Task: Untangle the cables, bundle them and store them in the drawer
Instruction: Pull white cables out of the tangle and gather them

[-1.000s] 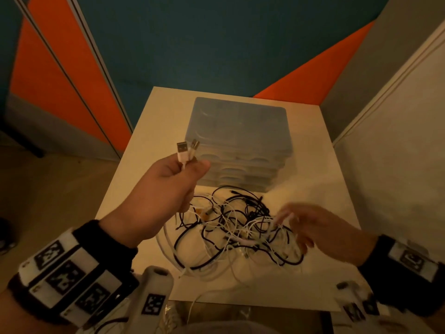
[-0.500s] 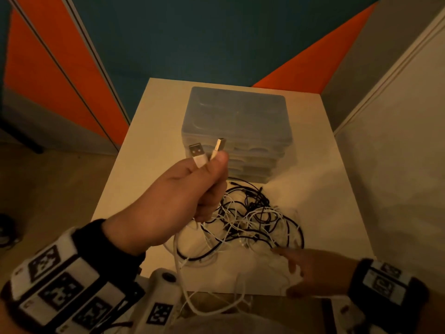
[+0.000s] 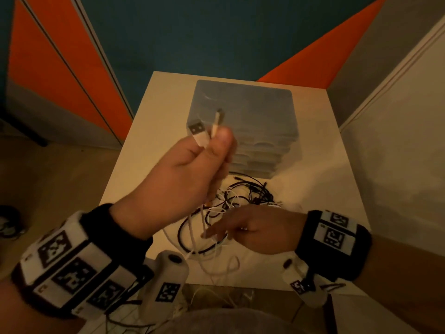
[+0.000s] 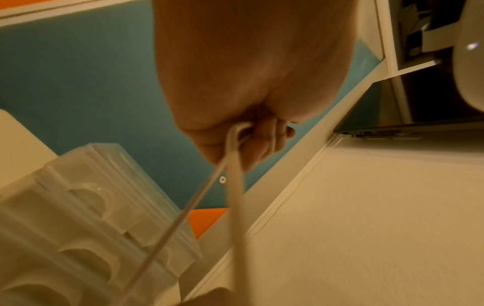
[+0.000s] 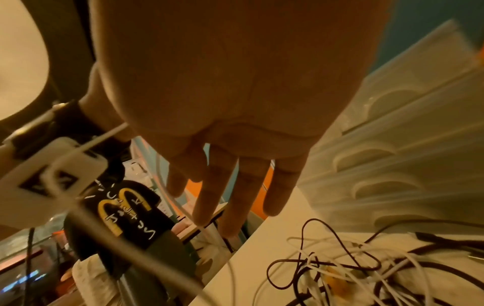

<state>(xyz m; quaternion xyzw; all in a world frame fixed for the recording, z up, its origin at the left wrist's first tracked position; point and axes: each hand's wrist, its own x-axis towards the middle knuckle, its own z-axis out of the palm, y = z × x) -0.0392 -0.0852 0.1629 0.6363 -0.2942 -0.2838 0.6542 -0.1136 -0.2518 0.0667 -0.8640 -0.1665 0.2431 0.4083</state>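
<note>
A: A teal wall with orange panels stands behind a pale worktop, and a grey-white wall runs along the right side.

B: What sits on the worktop?

A: A clear drawer unit stands at the far end, its drawers stacked one above another. Just in front of it lies a tangle of black and white cables, spreading toward the near edge.

B: And the left hand?

A: The left hand is raised above the worktop, its grip closed in a fist round a white cable. Thumb and fingers pinch both ends together, so two plugs stick up out of the fist: a flat USB one and a thinner one beside it. In the left wrist view the two strands leave the curled fingers and run down side by side.

B: Where do they go?

A: Down past the wrist, over the near edge of the worktop and in a loose loop below it. Some of the cable reaches toward the tangle; whether it is still caught there cannot be told.

B: The right hand?

A: The right hand is low over the near part of the tangle, palm down, its grip open. The right wrist view shows the fingers straight and a little spread, holding nothing. A white strand passes close by the fingertips; whether they touch it cannot be told.

B: Anything else?

A: Marker bands wrap both wrists.
</note>
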